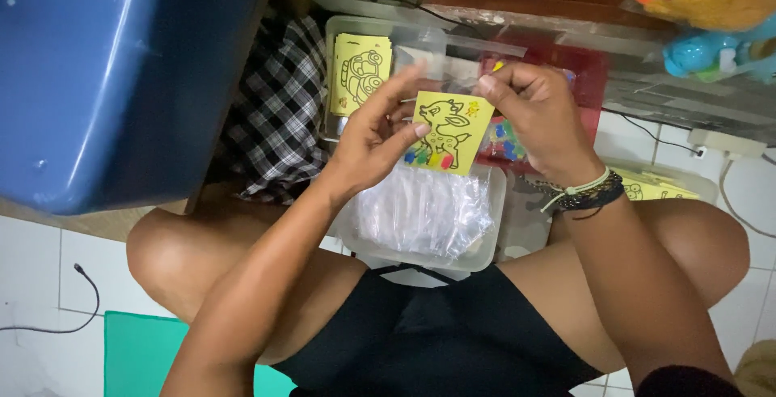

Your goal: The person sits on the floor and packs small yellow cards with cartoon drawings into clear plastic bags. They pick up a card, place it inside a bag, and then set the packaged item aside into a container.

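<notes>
Left hand (373,134): fingers pinching left edge of small yellow card with black deer outline (447,130) | Right hand (533,114): pinching card's top edge | Card: held above clear plastic tub of transparent sleeves (424,213) | Behind: stack of yellow car-outline cards (360,73)

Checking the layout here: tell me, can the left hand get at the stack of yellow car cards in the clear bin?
Probably yes. The left hand is right beside the car cards with nothing between, though its fingers now grip the deer card.
</notes>
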